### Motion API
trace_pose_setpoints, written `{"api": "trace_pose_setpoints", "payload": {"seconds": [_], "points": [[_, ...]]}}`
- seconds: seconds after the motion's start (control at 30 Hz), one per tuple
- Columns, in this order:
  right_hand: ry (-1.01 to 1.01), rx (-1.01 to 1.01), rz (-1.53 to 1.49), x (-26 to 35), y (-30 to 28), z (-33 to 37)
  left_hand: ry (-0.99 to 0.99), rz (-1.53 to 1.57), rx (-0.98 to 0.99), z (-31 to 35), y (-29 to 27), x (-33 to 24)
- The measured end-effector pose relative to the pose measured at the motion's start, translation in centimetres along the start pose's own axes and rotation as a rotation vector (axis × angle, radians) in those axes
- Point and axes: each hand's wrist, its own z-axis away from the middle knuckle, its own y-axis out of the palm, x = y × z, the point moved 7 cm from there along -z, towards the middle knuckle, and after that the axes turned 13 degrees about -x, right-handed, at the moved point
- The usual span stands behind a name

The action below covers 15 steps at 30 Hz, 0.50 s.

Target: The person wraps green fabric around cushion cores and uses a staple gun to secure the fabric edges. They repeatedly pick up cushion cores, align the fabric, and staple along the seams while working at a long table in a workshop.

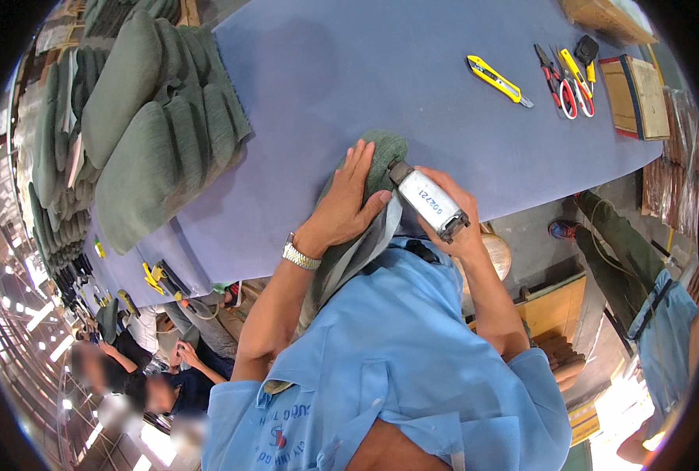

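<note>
A curved pad covered in dark green-grey fabric (388, 144) lies at the near edge of the table, against my body. My left hand (340, 202) rests flat on it, fingers stretched out and thumb apart. In my right hand (469, 229) is a silver staple gun (428, 201), gripped with the fingers wrapped round it. Its dark nose meets the right side of the pad, close to my left thumb. Below the hands, a paler grey strip of the pad's underside shows. The exact contact point under the nose is hidden.
Stacked green-grey pads (153, 133) fill the table's left. A yellow utility knife (494, 78), red-handled pliers (549, 74), scissors (569, 100), a black tape measure (586, 49) and a box (638, 96) lie far right. People work lower left; another person (663, 330) stands right.
</note>
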Motion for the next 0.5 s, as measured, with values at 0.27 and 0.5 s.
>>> {"api": "trace_pose_setpoints", "payload": {"seconds": [0.27, 0.5], "points": [[-0.041, -0.035, 0.046, 0.8, -0.4, 0.1, -0.002, -0.254, -0.208, 0.5, 0.4, -1.4], [-0.026, 0.084, -0.060, 1.5, 0.4, 0.2, -0.020, -0.299, -0.240, 0.5, 0.0, -1.9]]}}
